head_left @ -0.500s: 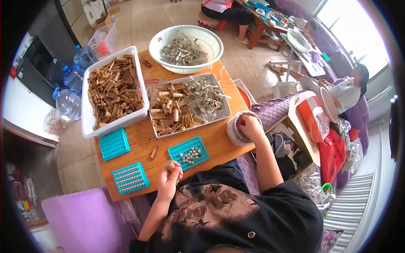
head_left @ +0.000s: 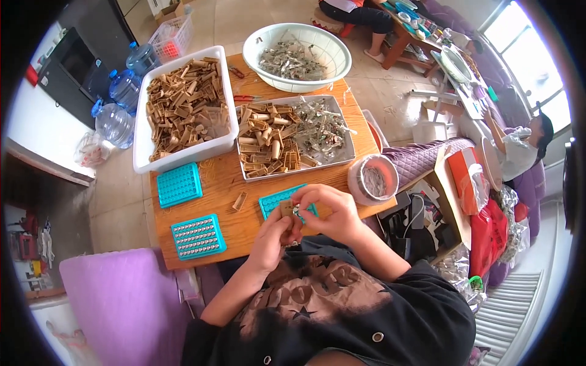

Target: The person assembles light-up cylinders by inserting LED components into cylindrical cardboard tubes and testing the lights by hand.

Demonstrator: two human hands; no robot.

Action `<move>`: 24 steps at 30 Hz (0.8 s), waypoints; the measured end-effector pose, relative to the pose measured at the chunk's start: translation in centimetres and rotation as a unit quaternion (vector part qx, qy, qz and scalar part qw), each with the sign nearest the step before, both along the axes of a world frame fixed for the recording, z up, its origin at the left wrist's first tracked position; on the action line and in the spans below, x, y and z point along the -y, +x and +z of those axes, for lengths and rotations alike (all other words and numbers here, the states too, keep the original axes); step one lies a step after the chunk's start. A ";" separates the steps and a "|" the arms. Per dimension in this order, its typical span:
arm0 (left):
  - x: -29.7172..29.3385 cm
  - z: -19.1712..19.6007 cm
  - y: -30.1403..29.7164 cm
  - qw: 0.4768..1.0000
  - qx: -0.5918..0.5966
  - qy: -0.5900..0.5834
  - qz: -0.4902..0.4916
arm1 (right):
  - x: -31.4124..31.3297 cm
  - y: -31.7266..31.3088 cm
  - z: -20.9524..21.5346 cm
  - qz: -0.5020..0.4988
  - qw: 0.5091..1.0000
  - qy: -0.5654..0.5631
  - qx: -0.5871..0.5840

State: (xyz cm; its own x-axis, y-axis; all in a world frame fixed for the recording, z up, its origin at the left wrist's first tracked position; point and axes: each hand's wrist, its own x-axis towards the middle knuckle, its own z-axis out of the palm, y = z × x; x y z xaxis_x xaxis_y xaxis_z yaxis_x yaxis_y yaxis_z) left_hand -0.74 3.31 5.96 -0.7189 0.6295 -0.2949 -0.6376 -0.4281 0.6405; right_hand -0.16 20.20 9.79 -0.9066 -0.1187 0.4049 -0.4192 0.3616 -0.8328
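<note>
My left hand [head_left: 276, 235] and my right hand [head_left: 326, 210] meet close to my chest, above a teal perforated tray [head_left: 273, 202]. Between the fingers of both is a small tan wooden piece [head_left: 287, 209] with a tiny metal part against it. Just beyond lies a grey metal tray [head_left: 351, 152] with tan tube-shaped pieces on its left and small metal clips on its right. A loose tan piece [head_left: 239, 200] lies on the wooden table [head_left: 229, 235] left of my hands.
A white tub [head_left: 141, 149] of tan pieces and a white bowl [head_left: 339, 52] of metal parts stand at the back. Two more teal trays [head_left: 179, 184] [head_left: 198, 236] lie left. A round grey cup [head_left: 372, 181] sits at right. Water jugs [head_left: 125, 91] stand on the floor. Another person [head_left: 519, 149] sits at far right.
My right hand has come in from the round cup at right to meet my left hand over the teal tray. Both now hold the small tan piece.
</note>
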 end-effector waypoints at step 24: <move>0.3 0.4 1.3 0.992 -0.080 -0.096 0.026 | 0.4 1.3 -1.8 0.001 0.999 0.024 -0.024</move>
